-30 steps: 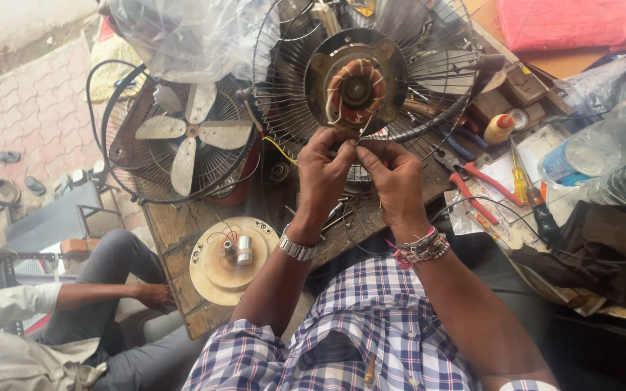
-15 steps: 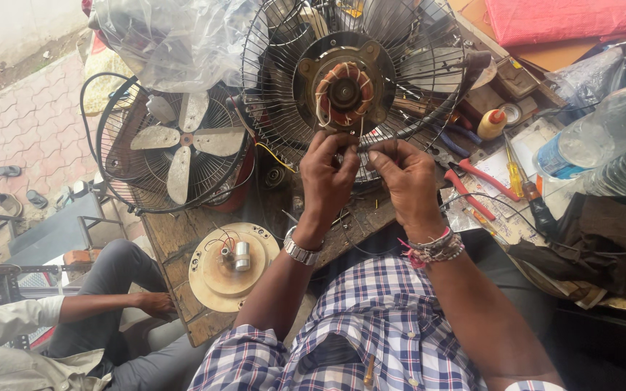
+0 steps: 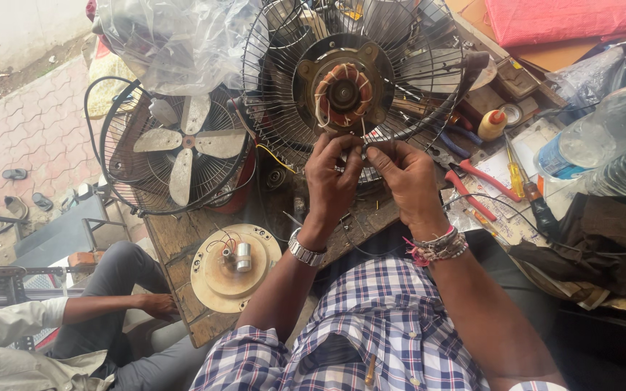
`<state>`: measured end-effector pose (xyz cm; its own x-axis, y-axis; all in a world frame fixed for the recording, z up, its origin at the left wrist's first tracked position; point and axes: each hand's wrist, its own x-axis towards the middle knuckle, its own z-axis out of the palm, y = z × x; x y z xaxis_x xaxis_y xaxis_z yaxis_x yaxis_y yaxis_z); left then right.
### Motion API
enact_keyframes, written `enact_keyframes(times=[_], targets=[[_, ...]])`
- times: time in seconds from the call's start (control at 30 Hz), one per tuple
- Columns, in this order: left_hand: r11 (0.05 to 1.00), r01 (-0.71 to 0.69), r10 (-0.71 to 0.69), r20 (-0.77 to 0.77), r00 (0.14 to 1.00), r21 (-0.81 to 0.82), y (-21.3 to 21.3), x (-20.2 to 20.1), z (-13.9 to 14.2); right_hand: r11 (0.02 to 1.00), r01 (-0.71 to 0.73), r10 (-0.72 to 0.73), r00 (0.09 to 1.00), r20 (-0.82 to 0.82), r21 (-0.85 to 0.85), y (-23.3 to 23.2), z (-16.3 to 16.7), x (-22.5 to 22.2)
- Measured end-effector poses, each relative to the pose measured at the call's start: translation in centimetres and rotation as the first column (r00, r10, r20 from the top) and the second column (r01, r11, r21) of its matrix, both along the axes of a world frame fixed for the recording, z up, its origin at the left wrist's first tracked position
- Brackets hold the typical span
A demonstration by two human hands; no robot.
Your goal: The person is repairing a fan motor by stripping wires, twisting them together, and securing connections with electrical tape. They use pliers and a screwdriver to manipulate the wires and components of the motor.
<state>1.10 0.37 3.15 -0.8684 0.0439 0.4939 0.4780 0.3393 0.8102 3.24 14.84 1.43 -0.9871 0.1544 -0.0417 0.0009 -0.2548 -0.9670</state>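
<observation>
Left hand (image 3: 331, 177) and right hand (image 3: 409, 177) pinched shut on thin wires (image 3: 363, 145), held close at six o'clock of fan motor (image 3: 343, 93); grille (image 3: 269, 108) propped on bench (image 3: 175, 242).

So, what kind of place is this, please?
Probably a small open-air fan repair stall: an opened fan motor in its wire cage, a second fan beside it, and red-handled pliers on the cluttered wooden bench.

Daylit paved floor (image 3: 30, 137) (interlocking bricks) beside a worn wooden workbench (image 3: 175, 246).
</observation>
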Motion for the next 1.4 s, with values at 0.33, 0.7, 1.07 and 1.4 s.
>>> enact_keyframes(times=[0.33, 0.7, 1.07, 1.4], targets=[[1.000, -0.011, 0.011, 0.000, 1.000, -0.017, 0.4, 0.1, 0.1, 0.986, 0.021, 0.016, 0.976, -0.217, 0.168, 0.0, 0.5, -0.4], [0.999, -0.027, 0.025, -0.086, 0.996, -0.018, 0.3, 0.0, -0.7, 0.955, 0.023, 0.030, 0.984, -0.175, 0.297, 0.1, 1.5, -0.1], [1.000, -0.001, 0.001, -0.081, 0.997, -0.003, 0.0, 0.0, -0.7, 0.902, 0.062, 0.028, 0.979, -0.202, 0.428, 0.2, 2.0, 0.0], [0.999, -0.029, 0.026, -0.101, 0.995, -0.027, -0.2, 0.1, -0.9, 0.917, 0.056, 0.026, 0.980, -0.198, 0.395, -0.1, 2.1, 0.0]])
